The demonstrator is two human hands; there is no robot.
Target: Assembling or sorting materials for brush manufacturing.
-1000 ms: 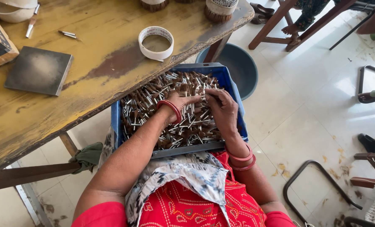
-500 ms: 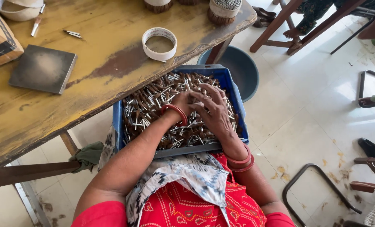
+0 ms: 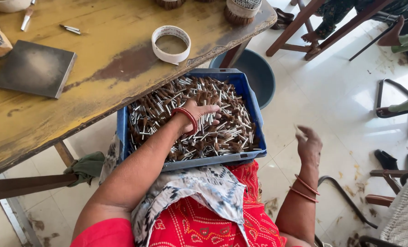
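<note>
Head view, inspection exchange.

— State of the left fingers?
— Left hand (image 3: 199, 114) lies palm down on the pins (image 3: 222, 132), fingers (image 3: 212, 110) spread and loosely curled over them. Whether any pin is pinched under the palm cannot be told. A red bangle (image 3: 188, 120) sits on that wrist.

— Right fingers?
— Right hand (image 3: 308, 145) is raised off to the side, outside the crate (image 3: 252, 98) and over the floor (image 3: 332, 105). Its fingers are bent together; something small and pale shows at the tips, too blurred to name, so grip cannot be confirmed.

— Where are the pins?
— Heaped in the blue crate, brown heads and bright metal shanks lying in all directions. The crate rests on the lap, against a red garment (image 3: 199, 224) and a patterned cloth (image 3: 199, 192), its far edge tucked under the bench (image 3: 98, 87).

— On the bench?
— A white tape roll (image 3: 171, 43) near the edge above the crate, a dark square slab (image 3: 34, 68) further left, two loose pins beyond it.

— Surroundings?
— A dark round tub (image 3: 259, 77) on the floor just past the crate. Chair legs and other people's feet at the far right, well apart from both hands.
</note>
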